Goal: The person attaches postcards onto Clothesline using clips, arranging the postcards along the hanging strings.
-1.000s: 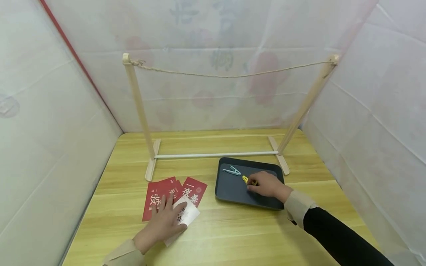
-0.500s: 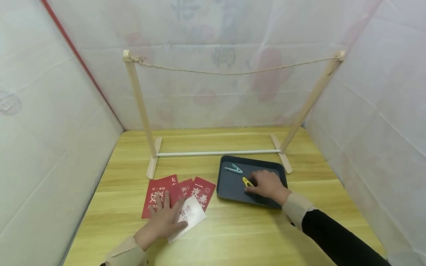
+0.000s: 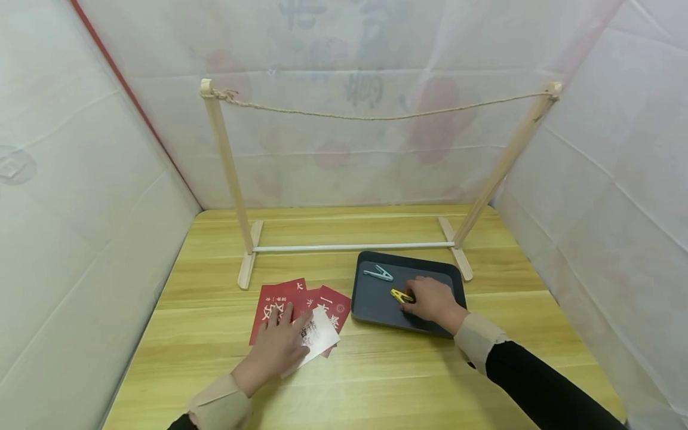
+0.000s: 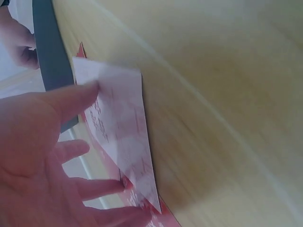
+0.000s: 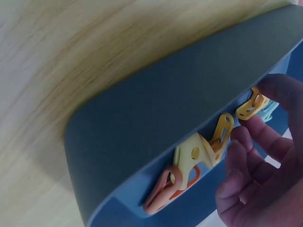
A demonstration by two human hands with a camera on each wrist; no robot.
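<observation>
My left hand [image 3: 279, 341] lies with spread fingers on a white card [image 3: 321, 335] and several red cards [image 3: 337, 306] with printed characters. In the left wrist view its thumb presses the white card [image 4: 118, 104], whose edge lifts a little from the table. My right hand [image 3: 432, 300] reaches into the dark grey tray [image 3: 371, 310] and pinches a yellow clothespin [image 3: 399, 296] between thumb and forefinger. Under that hand, the right wrist view shows another yellow clothespin [image 5: 222, 135], a pale yellow one [image 5: 189, 158] and an orange one [image 5: 163, 191].
A light blue clothespin [image 3: 379, 273] lies at the back left of the tray. Behind stands a wooden frame with two posts, one at left [image 3: 228, 167], a sagging twine line [image 3: 376, 117] and a white bottom rod [image 3: 349, 246]. White sheets [image 3: 602, 179] enclose the wooden table [image 3: 430, 382].
My left hand has slid the cards rightward toward the tray, after the white card shifted and the red ones fanned out. My right hand stays in the tray; the yellow clothespin has turned slightly.
</observation>
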